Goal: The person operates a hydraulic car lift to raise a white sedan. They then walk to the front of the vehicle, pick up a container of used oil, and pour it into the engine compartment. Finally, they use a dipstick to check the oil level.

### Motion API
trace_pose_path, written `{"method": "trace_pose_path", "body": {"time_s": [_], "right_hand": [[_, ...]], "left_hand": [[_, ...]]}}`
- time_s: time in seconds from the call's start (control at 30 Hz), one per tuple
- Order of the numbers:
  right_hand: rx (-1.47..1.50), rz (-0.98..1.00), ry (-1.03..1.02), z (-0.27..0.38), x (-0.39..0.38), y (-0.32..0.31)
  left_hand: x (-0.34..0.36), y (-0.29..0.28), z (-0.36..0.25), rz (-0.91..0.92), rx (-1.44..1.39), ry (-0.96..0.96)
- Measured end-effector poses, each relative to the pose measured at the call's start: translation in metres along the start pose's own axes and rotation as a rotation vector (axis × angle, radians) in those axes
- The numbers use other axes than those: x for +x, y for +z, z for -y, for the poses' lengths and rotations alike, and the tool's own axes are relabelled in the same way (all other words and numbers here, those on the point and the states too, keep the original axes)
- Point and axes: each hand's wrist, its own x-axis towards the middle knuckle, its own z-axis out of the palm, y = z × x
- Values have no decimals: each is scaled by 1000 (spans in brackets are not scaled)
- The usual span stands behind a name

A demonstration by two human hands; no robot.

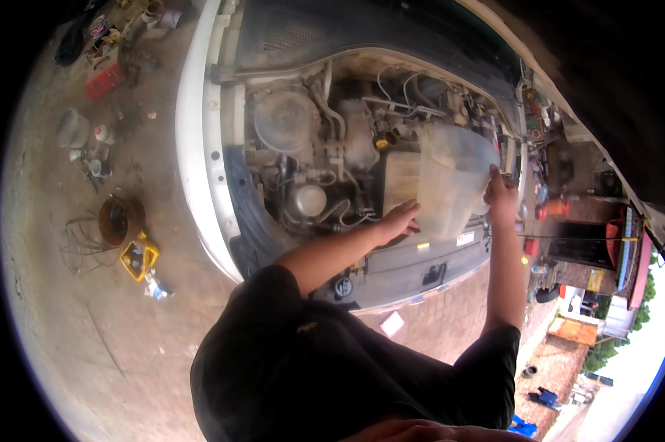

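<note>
A large, pale, translucent plastic container (pixel 457 173) is over the right part of an open engine bay. My right hand (pixel 502 199) is closed on its right edge, the thumb pointing up along the side. My left hand (pixel 399 223) reaches in by the container's left edge, fingers loosely bent and apart. Whether its fingertips touch the plastic is unclear. Next to the container is a yellowish box-shaped part (pixel 402 183). Left of that are a yellow cap (pixel 382 144), a round silver-topped part (pixel 310 200) and a large round dusty housing (pixel 284 121).
The white car's front edge (pixel 192 147) curves along the left, below a raised dark hood (pixel 362 26). On the floor at left lie a yellow open-topped container (pixel 138 256), a brown bowl (pixel 117 219), a grey bucket (pixel 73 129) and a red box (pixel 104 79).
</note>
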Motion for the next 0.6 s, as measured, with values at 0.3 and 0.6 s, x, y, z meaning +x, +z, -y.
{"method": "trace_pose_path", "body": {"time_s": [0.3, 0.6], "right_hand": [[386, -288, -334, -6, -120, -12], [710, -404, -505, -21, -329, 55]], "left_hand": [[-103, 41, 6, 36, 296, 343], [-294, 97, -46, 176, 838, 786]]}}
